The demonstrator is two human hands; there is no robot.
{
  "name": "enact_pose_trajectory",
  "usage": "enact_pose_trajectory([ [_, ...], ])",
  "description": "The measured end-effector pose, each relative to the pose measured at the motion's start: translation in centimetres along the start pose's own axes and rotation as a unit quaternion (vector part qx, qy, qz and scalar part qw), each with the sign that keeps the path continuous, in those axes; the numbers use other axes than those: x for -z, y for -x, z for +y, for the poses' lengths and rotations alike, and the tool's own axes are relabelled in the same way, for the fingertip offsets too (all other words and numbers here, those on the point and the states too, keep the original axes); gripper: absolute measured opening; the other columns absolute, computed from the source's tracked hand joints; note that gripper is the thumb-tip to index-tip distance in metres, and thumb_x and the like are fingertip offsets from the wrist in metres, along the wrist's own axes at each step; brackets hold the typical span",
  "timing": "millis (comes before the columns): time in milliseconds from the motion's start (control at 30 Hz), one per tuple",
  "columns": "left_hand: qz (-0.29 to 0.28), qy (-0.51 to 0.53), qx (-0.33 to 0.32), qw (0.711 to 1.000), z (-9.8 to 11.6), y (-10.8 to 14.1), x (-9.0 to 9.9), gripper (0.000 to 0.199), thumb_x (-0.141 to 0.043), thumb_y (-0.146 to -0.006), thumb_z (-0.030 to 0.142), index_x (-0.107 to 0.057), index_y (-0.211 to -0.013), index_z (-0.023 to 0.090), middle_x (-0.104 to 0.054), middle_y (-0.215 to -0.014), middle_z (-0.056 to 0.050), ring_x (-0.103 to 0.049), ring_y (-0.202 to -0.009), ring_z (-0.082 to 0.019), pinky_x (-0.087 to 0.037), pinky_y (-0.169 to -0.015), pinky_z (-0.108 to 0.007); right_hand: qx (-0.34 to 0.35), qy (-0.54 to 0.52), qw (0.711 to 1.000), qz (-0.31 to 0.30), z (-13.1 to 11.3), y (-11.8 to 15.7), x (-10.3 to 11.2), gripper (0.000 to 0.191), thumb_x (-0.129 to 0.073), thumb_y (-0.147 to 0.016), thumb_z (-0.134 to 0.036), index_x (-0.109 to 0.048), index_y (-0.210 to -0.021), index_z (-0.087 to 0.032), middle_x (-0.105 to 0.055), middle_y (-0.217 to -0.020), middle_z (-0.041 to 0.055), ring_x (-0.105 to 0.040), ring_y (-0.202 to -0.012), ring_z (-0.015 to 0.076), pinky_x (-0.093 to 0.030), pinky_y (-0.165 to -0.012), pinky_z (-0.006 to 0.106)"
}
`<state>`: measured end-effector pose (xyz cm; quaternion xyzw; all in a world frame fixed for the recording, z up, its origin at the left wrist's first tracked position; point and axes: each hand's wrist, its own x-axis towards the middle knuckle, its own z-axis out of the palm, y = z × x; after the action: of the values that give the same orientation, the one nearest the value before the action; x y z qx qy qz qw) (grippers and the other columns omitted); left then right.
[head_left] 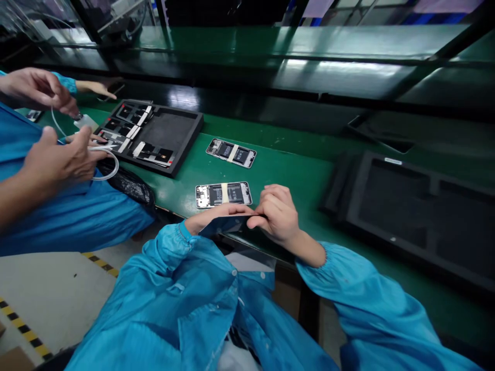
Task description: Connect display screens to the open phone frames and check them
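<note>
A thin, glossy dark phone screen [224, 225] is held tilted at the bench's front edge, close to my body. My left hand [211, 215] supports it from behind at the left, its fingers partly hidden by the panel. At the right end, my right hand [279, 214] is closed, thumb and fingers pinching the screen's edge. Just beyond my hands lies an opened phone housing [236, 195], with its battery showing and a pale strip across it. A second opened phone housing [242, 156] lies farther back, also with a pale strip.
To the left, a black foam tray [187, 141] carries several dark parts with white strips. Beside it, a co-worker's hands [58, 159] hold a white cable [112, 175]; another person's hand [95, 87] reaches in behind. Stacked black trays [356, 206] stand at right on the green bench [297, 180].
</note>
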<state>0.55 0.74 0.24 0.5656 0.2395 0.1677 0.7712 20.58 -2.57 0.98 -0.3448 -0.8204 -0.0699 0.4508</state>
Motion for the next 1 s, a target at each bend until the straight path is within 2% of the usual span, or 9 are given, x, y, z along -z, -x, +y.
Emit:
enact_pose_trajectory([
  [133, 0.072, -0.007, -0.035, 0.997, -0.5, -0.4, 0.4, 0.061, -0.081, -0.076, 0.075, -0.068, -0.09, 0.017, -0.066, -0.09, -0.002, -0.062, -0.086, -0.017, -0.048, -0.086, -0.031, -0.015, -0.027, 0.999, -0.024, 0.3, 0.1, 0.3, 0.053, -0.055, -0.102, -0.066, -0.06, -0.069, -0.025, -0.053, -0.062, 0.0015, -0.056, -0.075, 0.0234, -0.047, -0.09, 0.047],
  [233, 0.165, -0.051, -0.075, 0.982, -0.7, 0.0, 1.4, 0.055, -0.076, -0.082, 0.071, -0.064, -0.091, 0.018, -0.065, -0.087, -0.002, -0.061, -0.081, -0.015, -0.048, -0.081, -0.029, -0.033, -0.045, 0.997, -0.052, 1.2, 0.1, 0.8, 0.055, -0.051, -0.103, -0.068, -0.057, -0.07, -0.024, -0.056, -0.064, 0.0021, -0.057, -0.075, 0.0229, -0.047, -0.087, 0.044],
  [400, 0.332, -0.291, -0.084, 0.893, 0.5, 1.9, 4.4, 0.02, -0.063, -0.093, 0.037, -0.064, -0.086, 0.018, -0.067, -0.086, -0.001, -0.059, -0.077, -0.014, -0.045, -0.075, -0.026, -0.164, -0.07, 0.963, -0.204, 6.0, -0.1, 1.0, 0.066, -0.034, -0.106, -0.073, -0.051, -0.066, -0.024, -0.058, -0.063, 0.0037, -0.055, -0.063, 0.0203, -0.042, -0.063, 0.036],
  [533, 0.344, -0.384, -0.005, 0.857, 1.1, 2.4, 6.6, 0.013, -0.058, -0.09, 0.027, -0.064, -0.082, 0.019, -0.069, -0.08, 0.0, -0.062, -0.075, -0.015, -0.043, -0.071, -0.026, -0.241, -0.05, 0.919, -0.307, 11.1, 0.0, -0.3, 0.066, -0.035, -0.103, -0.074, -0.05, -0.062, -0.025, -0.059, -0.061, 0.005, -0.057, -0.062, 0.0222, -0.04, -0.061, 0.036],
  [667, 0.317, -0.409, 0.036, 0.855, 1.1, 2.2, 7.5, 0.015, -0.057, -0.089, 0.026, -0.067, -0.08, 0.018, -0.073, -0.081, -0.002, -0.065, -0.079, -0.018, -0.043, -0.071, -0.028, -0.233, 0.007, 0.901, -0.366, 14.2, 0.2, -1.5, 0.06, -0.042, -0.101, -0.07, -0.064, -0.069, -0.024, -0.067, -0.07, 0.0081, -0.062, -0.074, 0.0265, -0.042, -0.066, 0.038],
  [733, 0.31, -0.409, 0.041, 0.857, 1.1, 2.2, 7.6, 0.016, -0.057, -0.089, 0.025, -0.068, -0.08, 0.018, -0.074, -0.084, -0.003, -0.066, -0.082, -0.019, -0.043, -0.073, -0.028, -0.211, 0.047, 0.909, -0.356, 14.3, 0.0, -2.0, 0.058, -0.047, -0.099, -0.072, -0.069, -0.077, -0.023, -0.071, -0.079, 0.0108, -0.063, -0.081, 0.0294, -0.045, -0.072, 0.04],
  [833, 0.307, -0.39, 0.037, 0.867, 1.2, 2.3, 7.5, 0.016, -0.058, -0.089, 0.024, -0.069, -0.081, 0.017, -0.074, -0.084, -0.002, -0.066, -0.081, -0.017, -0.042, -0.074, -0.028, -0.159, 0.053, 0.945, -0.28, 12.2, -0.6, -3.2, 0.056, -0.053, -0.098, -0.072, -0.074, -0.103, -0.02, -0.074, -0.105, 0.0175, -0.065, -0.1, 0.0363, -0.049, -0.087, 0.049],
  [900, 0.303, -0.367, 0.029, 0.879, 1.2, 2.4, 7.6, 0.017, -0.058, -0.09, 0.026, -0.069, -0.082, 0.016, -0.072, -0.082, -0.002, -0.063, -0.077, -0.016, -0.042, -0.072, -0.027, -0.111, -0.016, 0.965, -0.236, 9.9, -1.2, -4.6, 0.056, -0.056, -0.1, -0.068, -0.071, -0.12, -0.018, -0.073, -0.118, 0.0195, -0.065, -0.111, 0.0375, -0.05, -0.096, 0.052],
  [1000, 0.3, -0.328, 0.02, 0.896, 0.9, 2.5, 7.7, 0.019, -0.059, -0.09, 0.03, -0.069, -0.083, 0.015, -0.069, -0.079, 0.0, -0.059, -0.071, -0.014, -0.041, -0.069, -0.027, -0.038, -0.131, 0.965, -0.223, 6.6, -1.8, -6.7, 0.049, -0.06, -0.103, -0.059, -0.068, -0.13, -0.019, -0.076, -0.119, 0.0161, -0.068, -0.113, 0.0335, -0.051, -0.1, 0.049],
])
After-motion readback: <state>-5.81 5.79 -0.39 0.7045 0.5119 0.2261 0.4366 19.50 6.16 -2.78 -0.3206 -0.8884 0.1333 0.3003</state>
